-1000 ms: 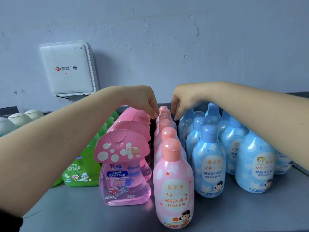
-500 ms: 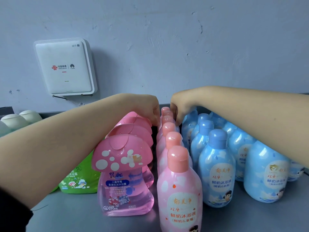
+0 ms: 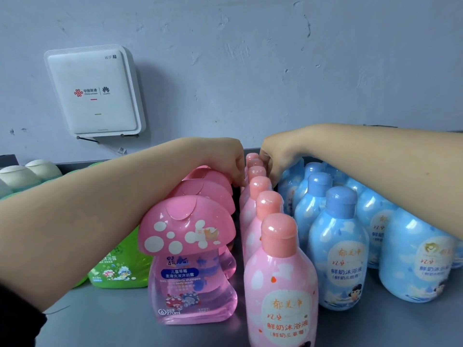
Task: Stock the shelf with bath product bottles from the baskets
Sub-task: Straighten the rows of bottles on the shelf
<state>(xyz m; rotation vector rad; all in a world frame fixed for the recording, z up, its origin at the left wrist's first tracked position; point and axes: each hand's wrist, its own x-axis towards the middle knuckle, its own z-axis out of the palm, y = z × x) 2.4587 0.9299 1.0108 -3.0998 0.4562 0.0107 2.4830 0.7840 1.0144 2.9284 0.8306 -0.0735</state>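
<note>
At the far end of the grey shelf (image 3: 120, 321), close to the wall, both hands reach down on either side of the single file of pink round-capped bottles (image 3: 279, 279). The left hand (image 3: 229, 159) drops into the gap between that file and the row of mushroom-capped pink bottles (image 3: 186, 229), its fingers curled downward; the right hand (image 3: 278, 156) comes down between the file and the block of blue bottles (image 3: 337, 249), fingers likewise curled. Both sets of fingertips are hidden behind caps, so I cannot tell whether they pinch a far pink bottle or only press against its sides. Flanking the file from both sides looks like a way to square up or seat its rearmost bottle without knocking the neighbours.

The stock is grouped by kind, each in its own line running from near to far: green bottles (image 3: 120, 266) at the left, pale-capped ones (image 3: 27, 171) at the far left, then mushroom pink, plain pink, blue on the right. That keeps labels facing the near edge. The rows stand tight, some bottles touching, so a sideways nudge could probably topple several. No basket is in view. A white router box (image 3: 94, 91) hangs on the wall above the left rows
</note>
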